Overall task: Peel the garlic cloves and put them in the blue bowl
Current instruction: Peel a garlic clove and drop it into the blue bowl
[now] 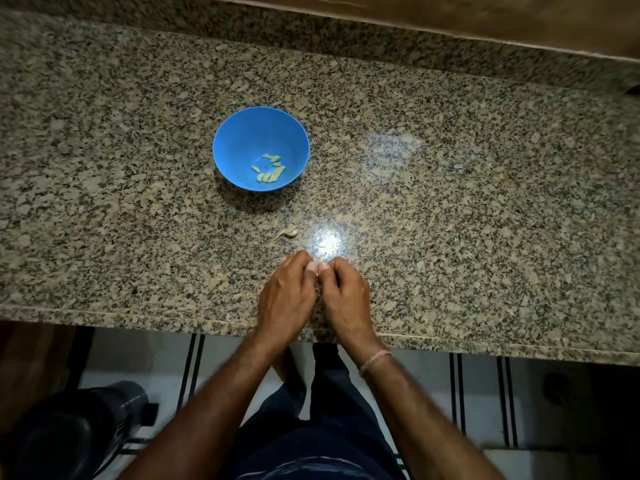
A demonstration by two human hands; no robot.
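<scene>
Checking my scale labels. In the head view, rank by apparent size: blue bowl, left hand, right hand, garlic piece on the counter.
1. blue bowl
2. left hand and right hand: alike, so not ranked against each other; they are nearer the camera, so they look enlarged
3. garlic piece, by far smallest

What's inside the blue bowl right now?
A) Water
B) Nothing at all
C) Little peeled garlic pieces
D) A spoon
C: several pale peeled garlic cloves lie together at the bottom of the blue bowl, and nothing else shows in it.
</scene>
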